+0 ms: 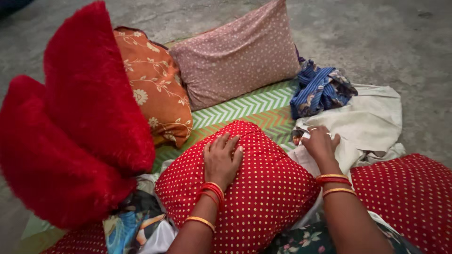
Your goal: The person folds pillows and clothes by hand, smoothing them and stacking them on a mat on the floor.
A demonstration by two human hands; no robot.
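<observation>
My left hand (221,160) lies flat, fingers spread, on top of a red cushion with white dots (263,197) in front of me. My right hand (320,143) rests on a pale cream cloth (372,122) to the right of that cushion; its fingers pinch a small light object at the cloth's edge, too small to identify. Both wrists wear red and gold bangles.
A big red furry heart-shaped cushion (70,122) stands at the left. Behind lie an orange floral pillow (157,89) and a pink dotted pillow (235,56) on a green zigzag mat (245,108). A blue striped cloth (320,89) is bunched at the back right. Another red dotted cushion (409,197) sits right.
</observation>
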